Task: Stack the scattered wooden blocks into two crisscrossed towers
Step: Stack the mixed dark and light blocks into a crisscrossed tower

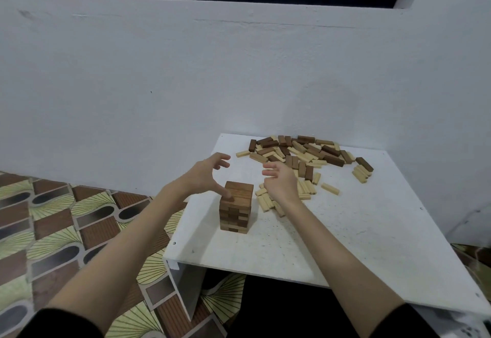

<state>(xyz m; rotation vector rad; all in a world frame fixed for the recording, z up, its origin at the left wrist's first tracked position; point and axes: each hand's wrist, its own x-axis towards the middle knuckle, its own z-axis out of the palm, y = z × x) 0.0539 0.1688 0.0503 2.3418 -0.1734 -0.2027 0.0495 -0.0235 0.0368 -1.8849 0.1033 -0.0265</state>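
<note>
A crisscrossed tower [236, 208] of dark brown wooden blocks stands near the left side of the white table [358, 244]. My left hand [206, 176] hovers at the tower's upper left with fingers spread, its thumb touching the top layer's near edge. My right hand [280, 180] is just right of the tower, fingers loosely curved, holding nothing that I can see. A heap of scattered dark and pale blocks [305, 151] lies at the table's far side. More pale blocks [268, 202] lie under and beside my right wrist.
A white wall [186, 77] rises right behind the table. Patterned brown and green flooring [66, 226] lies to the left, below the table's left edge. A lone pale block [330, 188] lies right of the heap.
</note>
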